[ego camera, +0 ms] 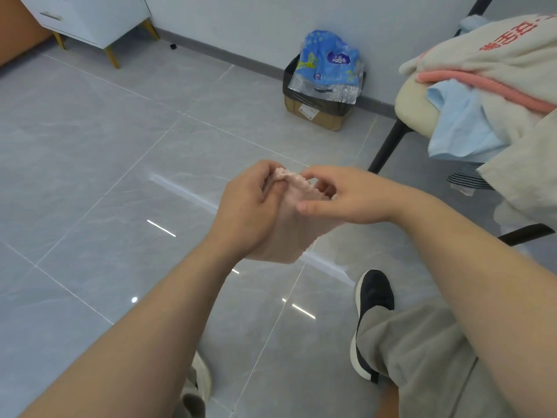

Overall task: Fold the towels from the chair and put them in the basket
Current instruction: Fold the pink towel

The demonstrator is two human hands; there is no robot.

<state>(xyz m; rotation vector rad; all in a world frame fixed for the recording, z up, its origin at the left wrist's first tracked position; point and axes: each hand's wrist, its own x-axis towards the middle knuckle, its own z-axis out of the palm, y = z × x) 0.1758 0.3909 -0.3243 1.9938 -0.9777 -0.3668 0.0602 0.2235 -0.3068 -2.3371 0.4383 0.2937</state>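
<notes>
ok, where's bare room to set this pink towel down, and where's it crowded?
Free: the floor between the white cabinet and the cardboard box, and on leftward past the left hand gripping the pink towel. Crowded: the chair seat, heaped with towels.

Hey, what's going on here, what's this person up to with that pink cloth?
A person stands over a tiled floor, working on a small pink towel. The left hand grips its top edge and the right hand pinches the same edge beside it, while the rest hangs below. A heap of towels, beige, pink and light blue, lies unfolded on the chair to the right. No basket is in view.
</notes>
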